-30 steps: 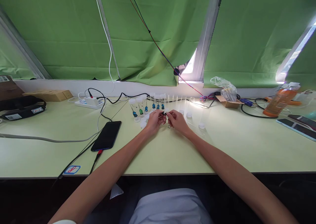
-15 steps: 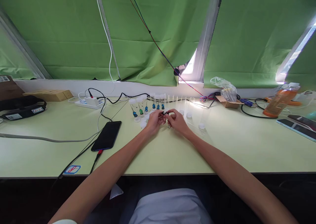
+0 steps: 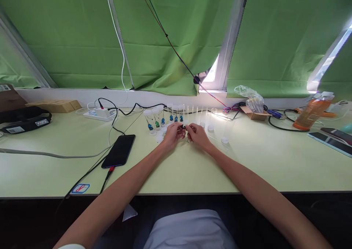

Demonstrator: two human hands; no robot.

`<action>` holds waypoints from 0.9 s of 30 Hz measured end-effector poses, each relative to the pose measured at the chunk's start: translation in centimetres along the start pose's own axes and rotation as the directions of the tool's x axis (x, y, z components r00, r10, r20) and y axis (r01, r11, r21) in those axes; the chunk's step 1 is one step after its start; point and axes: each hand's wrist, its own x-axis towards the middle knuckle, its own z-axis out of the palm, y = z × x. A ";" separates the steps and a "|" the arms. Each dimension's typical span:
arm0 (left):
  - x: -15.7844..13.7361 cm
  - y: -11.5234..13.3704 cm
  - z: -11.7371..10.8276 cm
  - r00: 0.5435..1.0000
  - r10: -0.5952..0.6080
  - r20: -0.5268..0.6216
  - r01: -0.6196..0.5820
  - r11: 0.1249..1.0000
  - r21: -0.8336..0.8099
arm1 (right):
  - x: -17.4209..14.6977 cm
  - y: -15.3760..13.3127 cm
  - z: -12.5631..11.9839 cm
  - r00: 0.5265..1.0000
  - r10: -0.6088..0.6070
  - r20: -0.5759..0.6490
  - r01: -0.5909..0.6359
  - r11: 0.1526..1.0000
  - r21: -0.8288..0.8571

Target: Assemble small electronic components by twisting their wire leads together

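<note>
Both my hands meet over the middle of the desk, fingertips close together. Between them is a small black piece, too small to name. My left hand is closed on it in a pinch. My right hand has thumb and finger pressed together at the piece's right side. Behind and left of my hands stand several clear tubes with white caps, holding small blue figures and a green figure. Right of my hands are more clear tubes with white ends, with no figures visible inside.
A black phone on a cable lies at left, near a white power strip. At back right are a small cardboard box with plastic wrap, an orange drink bottle and more phones. The desk's front edge is close to me.
My right hand has shifted slightly and its fingers have curled a little more around the black piece. The left hand has barely moved, and the tubes stand where they were.
</note>
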 end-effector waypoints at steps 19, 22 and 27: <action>-0.1 0.4 0.3 0.998 -0.050 -0.036 0.048 0.997 -0.068 | 0.0 0.4 0.1 1.000 -0.025 0.015 0.024 0.999 0.028; 0.0 0.3 0.2 0.999 -0.035 -0.024 0.034 0.999 -0.037 | 0.0 0.4 0.0 1.000 -0.028 0.011 0.028 1.000 0.008; 0.0 0.1 0.1 0.999 -0.036 -0.017 0.035 0.999 -0.025 | 0.0 0.0 0.0 1.000 -0.007 0.008 0.008 1.000 -0.025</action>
